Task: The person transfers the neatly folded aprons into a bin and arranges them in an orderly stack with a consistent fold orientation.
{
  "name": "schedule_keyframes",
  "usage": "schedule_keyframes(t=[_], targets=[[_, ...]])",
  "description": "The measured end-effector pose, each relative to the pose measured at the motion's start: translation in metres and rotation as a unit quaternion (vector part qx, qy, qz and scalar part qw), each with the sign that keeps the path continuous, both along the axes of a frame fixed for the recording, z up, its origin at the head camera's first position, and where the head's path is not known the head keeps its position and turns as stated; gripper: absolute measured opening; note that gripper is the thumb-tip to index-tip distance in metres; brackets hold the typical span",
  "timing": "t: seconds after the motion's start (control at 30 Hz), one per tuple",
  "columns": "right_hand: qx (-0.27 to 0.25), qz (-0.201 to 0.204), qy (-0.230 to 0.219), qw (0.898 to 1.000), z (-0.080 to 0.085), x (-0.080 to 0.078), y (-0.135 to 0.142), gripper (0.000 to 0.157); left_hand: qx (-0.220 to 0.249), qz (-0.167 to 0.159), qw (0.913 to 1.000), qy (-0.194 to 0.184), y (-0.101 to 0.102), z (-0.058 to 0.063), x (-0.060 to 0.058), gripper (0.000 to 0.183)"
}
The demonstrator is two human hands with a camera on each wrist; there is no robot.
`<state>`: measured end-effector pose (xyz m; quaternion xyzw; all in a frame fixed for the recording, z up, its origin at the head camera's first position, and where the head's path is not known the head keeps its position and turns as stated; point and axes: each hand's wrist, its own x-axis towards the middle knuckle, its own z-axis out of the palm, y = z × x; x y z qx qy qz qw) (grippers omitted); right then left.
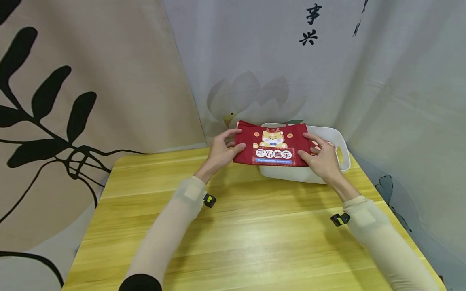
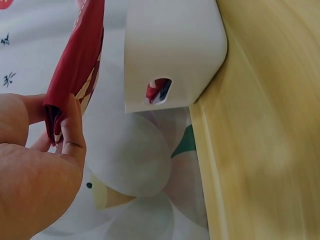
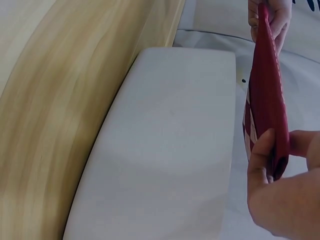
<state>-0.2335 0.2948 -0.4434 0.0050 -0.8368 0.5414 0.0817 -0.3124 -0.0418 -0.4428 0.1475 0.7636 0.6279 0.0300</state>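
Note:
A folded red cloth (image 1: 244, 139) with a cartoon animal, white Chinese characters and a blue strip of lettering is held up in front of a white plastic bin (image 1: 291, 173). My left hand (image 1: 223, 151) pinches its left end between thumb and fingers. At the other end my right hand (image 1: 325, 159) grips it the same way. Seen edge-on in both wrist views, the cloth (image 2: 77, 65) shows several layers and a checked back. It hides much of the bin's opening. Through the bin's handle hole, red and dark fabric (image 2: 155, 90) is visible in the left wrist view.
The bin stands at the back right of a yellow wood-grain table (image 1: 255, 234), close to the table's right edge. Printed curtains (image 1: 251, 48) hang behind the table and along its sides.

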Motion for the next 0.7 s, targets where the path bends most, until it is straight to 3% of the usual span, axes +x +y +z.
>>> schedule_keyframes(t=[0.37, 0.7], targets=[[0.021, -0.005, 0.011, 1.000, 0.000, 0.005, 0.023, 0.068, -0.008, -0.018, 0.9998, 0.004, 0.025, -0.002, -0.003, 0.052], [0.037, -0.026, -0.017, 0.999, -0.007, 0.004, 0.045, 0.070, -0.057, -0.019, 0.9980, 0.018, 0.047, 0.000, -0.006, 0.055]])
